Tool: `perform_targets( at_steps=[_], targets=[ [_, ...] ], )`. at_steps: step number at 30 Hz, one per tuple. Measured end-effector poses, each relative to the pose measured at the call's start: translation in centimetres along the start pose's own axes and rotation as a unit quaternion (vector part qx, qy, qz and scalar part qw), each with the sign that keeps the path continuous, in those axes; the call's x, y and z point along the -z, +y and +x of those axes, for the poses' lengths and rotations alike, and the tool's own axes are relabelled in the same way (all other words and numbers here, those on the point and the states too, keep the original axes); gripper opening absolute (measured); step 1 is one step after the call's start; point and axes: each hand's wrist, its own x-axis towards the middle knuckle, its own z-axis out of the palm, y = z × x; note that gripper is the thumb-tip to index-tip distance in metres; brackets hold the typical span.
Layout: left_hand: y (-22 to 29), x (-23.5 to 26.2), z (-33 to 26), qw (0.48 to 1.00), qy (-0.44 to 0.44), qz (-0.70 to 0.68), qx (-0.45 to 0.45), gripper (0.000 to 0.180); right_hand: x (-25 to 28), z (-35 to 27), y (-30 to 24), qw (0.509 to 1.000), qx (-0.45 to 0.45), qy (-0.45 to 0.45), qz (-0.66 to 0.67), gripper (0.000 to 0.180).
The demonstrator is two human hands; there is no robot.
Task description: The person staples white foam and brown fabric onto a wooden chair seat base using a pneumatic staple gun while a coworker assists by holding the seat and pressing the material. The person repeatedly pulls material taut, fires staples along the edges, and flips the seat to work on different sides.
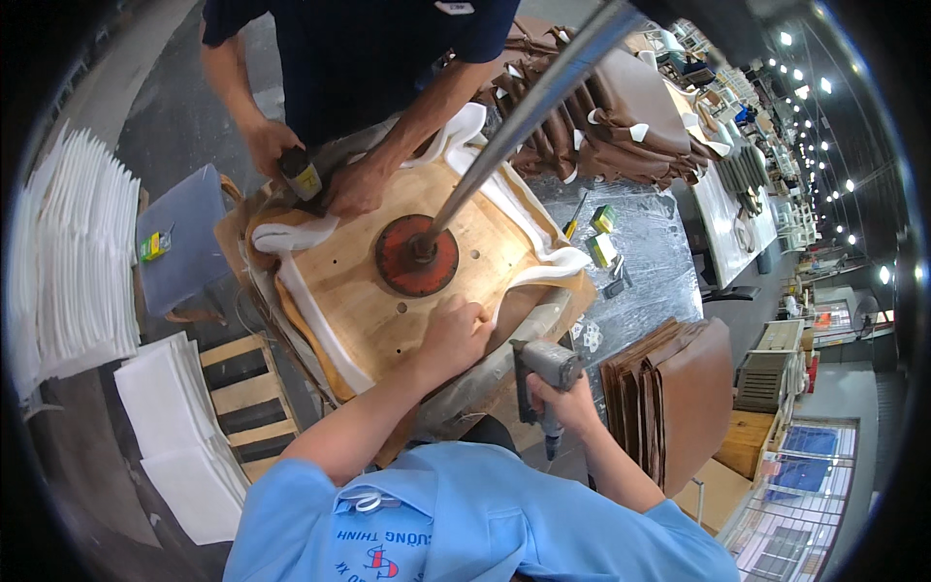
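Observation:
A wooden seat panel [349, 291] lies underside up, with white padding [308, 308] and a brown leather cover [519, 315] around its edges. My left hand [454, 332] is closed at the panel's near edge, its fingers pressed on the cover's turned-over edge; my palm hides part of that grip. In my right hand [570, 400] is a grey staple gun [551, 367], held just off the panel's near right corner. A round red press pad [417, 256] on a metal rod [524, 121] bears down on the panel's middle.
Across the panel, a co-worker's hands [357, 186] work its far left edge with another staple gun [301, 175]. Brown leather pieces [669, 398] are stacked at right, more [611, 107] lie behind. Small staple boxes [602, 250] sit on the wrapped table [655, 281]. White sheets [179, 436] stand at left.

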Motion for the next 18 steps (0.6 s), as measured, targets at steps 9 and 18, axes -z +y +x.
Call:
perform_targets(
  at_steps=[9, 18],
  targets=[
    [1.8, -4.5, 3.5, 0.972, -0.029, 0.219, 0.077, 0.035, 5.4, 4.2, -1.9, 0.996, 0.021, -0.040, -0.080, 0.060],
    [0.9, -5.6, 3.4, 0.977, 0.006, 0.204, 0.052, 0.023, 5.1, 9.6, -5.7, 0.987, -0.015, -0.099, -0.126, 0.036]
  ],
)
